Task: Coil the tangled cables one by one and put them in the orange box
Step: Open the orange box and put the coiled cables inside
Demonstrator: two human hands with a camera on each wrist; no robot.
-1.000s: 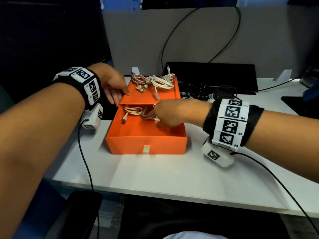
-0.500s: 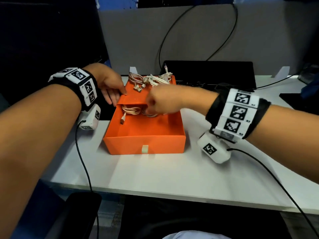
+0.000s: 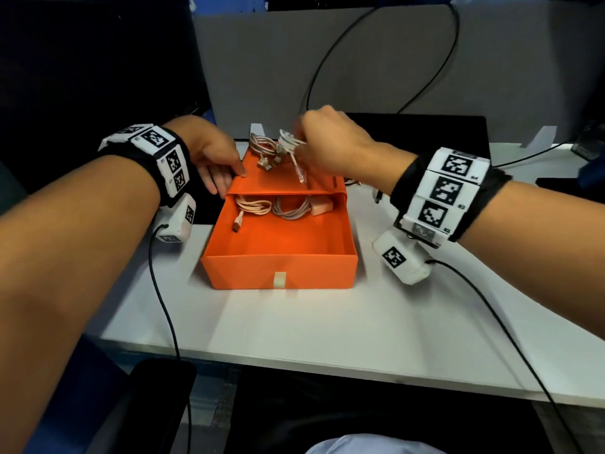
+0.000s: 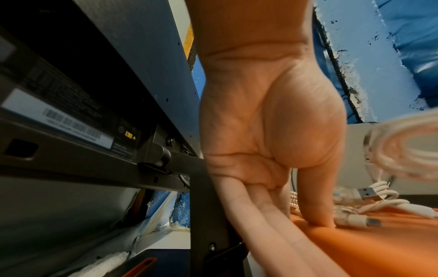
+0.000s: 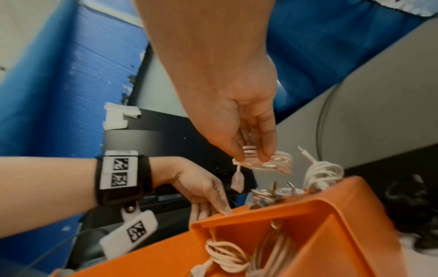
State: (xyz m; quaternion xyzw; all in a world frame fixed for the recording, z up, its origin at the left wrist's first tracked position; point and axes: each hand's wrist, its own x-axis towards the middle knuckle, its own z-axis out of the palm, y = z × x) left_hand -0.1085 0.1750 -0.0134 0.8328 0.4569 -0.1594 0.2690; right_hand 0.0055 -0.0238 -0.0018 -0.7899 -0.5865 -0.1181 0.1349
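The orange box [image 3: 278, 270] sits on the white table with its drawer pulled toward me. Inside the drawer lie a pink coiled cable [image 3: 253, 206] and a pale coiled cable [image 3: 291, 209]. On the box's cover [image 3: 262, 185] at the back lies a braided metal cable [image 3: 262, 149]. My right hand [image 3: 302, 139] pinches a coiled white cable [image 5: 263, 163] and holds it just above the cover, one plug dangling [image 3: 300, 173]. My left hand [image 3: 229, 178] rests flat on the cover's left edge, fingers [image 4: 272, 224] straight. A second white coil [image 5: 324, 172] stays on the cover.
A black flat device [image 3: 425, 132] lies behind the box, with a heap of black cables [image 5: 412, 206] to the box's right. A grey partition [image 3: 360, 60] with hanging black wires closes the back. A dark monitor [image 4: 71, 112] stands at the left.
My right hand has left the drawer, gone back and up to the cover, and taken hold of a white coiled cable. The left hand stays on the cover.
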